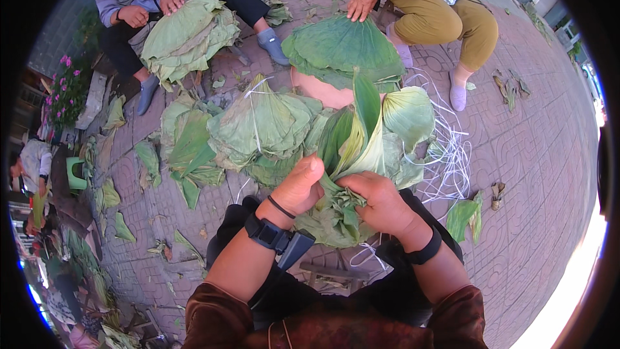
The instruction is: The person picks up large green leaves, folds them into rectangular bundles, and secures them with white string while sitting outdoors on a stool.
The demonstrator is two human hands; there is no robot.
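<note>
Between my hands a large green leaf, pale on its underside, stands gathered and folded over a pile of leaves in front of me. My left hand is curled at the left of the gathered base, thumb up, its fingertips partly hidden. My right hand grips the bunched leaf base from the right. Just beyond lies a fanned bundle of dried leaves, tied with white string. White plastic strings lie tangled at the right of the pile.
Two people sit opposite, each with hands by a leaf stack: a pale one at left, a greener one at right. Loose leaves are scattered on the paving. A small wooden stool is between my legs. Pink flowers stand far left.
</note>
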